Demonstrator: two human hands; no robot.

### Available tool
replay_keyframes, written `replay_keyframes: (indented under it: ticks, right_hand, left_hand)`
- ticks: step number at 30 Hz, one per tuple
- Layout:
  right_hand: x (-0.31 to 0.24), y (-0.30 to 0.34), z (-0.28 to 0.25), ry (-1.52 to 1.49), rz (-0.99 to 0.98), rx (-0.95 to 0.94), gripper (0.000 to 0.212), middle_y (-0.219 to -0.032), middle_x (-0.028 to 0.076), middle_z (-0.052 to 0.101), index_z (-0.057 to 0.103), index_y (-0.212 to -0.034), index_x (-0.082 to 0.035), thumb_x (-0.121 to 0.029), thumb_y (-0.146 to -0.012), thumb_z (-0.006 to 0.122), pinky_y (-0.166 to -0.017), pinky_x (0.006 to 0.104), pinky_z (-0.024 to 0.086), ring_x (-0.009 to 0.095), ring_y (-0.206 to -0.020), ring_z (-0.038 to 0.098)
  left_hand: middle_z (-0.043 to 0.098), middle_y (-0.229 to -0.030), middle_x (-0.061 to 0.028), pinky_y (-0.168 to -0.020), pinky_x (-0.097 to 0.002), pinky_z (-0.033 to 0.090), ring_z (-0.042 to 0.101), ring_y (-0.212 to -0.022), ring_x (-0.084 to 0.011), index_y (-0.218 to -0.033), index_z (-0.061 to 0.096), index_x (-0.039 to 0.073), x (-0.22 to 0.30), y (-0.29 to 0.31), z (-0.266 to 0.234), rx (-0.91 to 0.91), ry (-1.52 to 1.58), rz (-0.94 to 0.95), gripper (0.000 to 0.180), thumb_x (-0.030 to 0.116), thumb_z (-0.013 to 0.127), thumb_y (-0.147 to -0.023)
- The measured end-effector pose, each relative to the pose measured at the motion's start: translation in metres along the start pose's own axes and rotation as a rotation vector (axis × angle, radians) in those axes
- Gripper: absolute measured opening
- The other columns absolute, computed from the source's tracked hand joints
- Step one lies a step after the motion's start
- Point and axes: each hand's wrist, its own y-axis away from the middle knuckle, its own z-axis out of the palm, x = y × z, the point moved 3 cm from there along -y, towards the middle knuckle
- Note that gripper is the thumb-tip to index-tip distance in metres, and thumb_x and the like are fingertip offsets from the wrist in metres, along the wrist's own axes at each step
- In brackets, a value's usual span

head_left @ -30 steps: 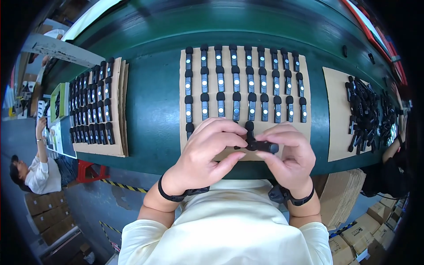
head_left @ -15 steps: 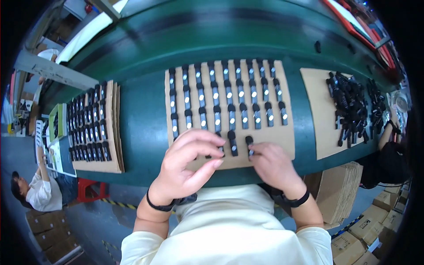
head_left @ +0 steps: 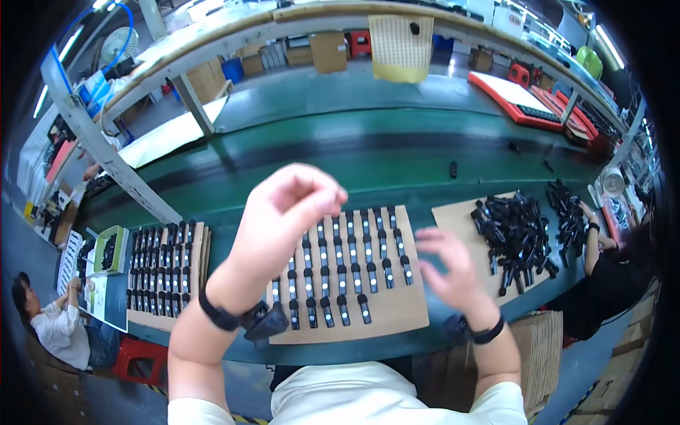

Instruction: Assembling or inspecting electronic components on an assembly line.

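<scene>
Rows of small black stick-shaped devices (head_left: 341, 278), like clip-on microphones with dark rounded tops and a pale dot each, lie on a cardboard sheet (head_left: 389, 326) in front of me. My left hand (head_left: 283, 216) is raised over the sheet's left and far part, fingers curled and thumb pressed to fingertips. Whatever it pinches, if anything, is hidden. Just past the sheet's right edge hovers my right hand (head_left: 453, 265), slightly blurred, thumb and fingers apart with nothing between them. The front row's rightmost device (head_left: 364, 309) lies untouched.
On the right, a cardboard sheet (head_left: 446, 219) bears a heap of black devices (head_left: 517, 234). To the left, stacked cardboard (head_left: 203, 262) carries more rows, beside a green bin (head_left: 113, 249). A shelf (head_left: 283, 18) spans the back of the green table (head_left: 283, 149). People sit at both sides.
The view has tilted up, showing the shelf. My left hand has lifted away from the front row and closed its fingers. My right hand has let go of the front-row device and moved right.
</scene>
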Motion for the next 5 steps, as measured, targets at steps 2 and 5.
replay_keyframes:
  ticks: [2, 5]
  right_hand:
    - [0.004, -0.047, -0.030, -0.013, -0.013, 0.079, 0.027, -0.115, 0.016, 0.062, 0.064, -0.102, -0.002, 0.005, -0.077, 0.068, -0.085, 0.0350, 0.051, 0.031, -0.103, 0.063]
    - [0.023, -0.116, -0.062, -0.081, 0.064, 0.147, 0.022, -0.125, 0.014, 0.060, 0.064, -0.106, -0.003, 0.000, -0.084, 0.066, -0.086, 0.0354, 0.051, 0.031, -0.106, 0.062]
  left_hand:
    - [0.063, -0.098, -0.0090, -0.082, -0.0286, 0.050, 0.060, -0.087, -0.0143, -0.099, 0.060, 0.001, 0.002, -0.035, 0.001, 0.051, -0.021, -0.039, 0.011, 0.011, 0.061, -0.094]
    - [0.063, -0.099, -0.0072, -0.084, -0.0280, 0.049, 0.060, -0.087, -0.0143, -0.105, 0.060, 0.003, -0.009, -0.089, 0.006, 0.137, 0.055, -0.140, 0.014, 0.013, 0.061, -0.095]
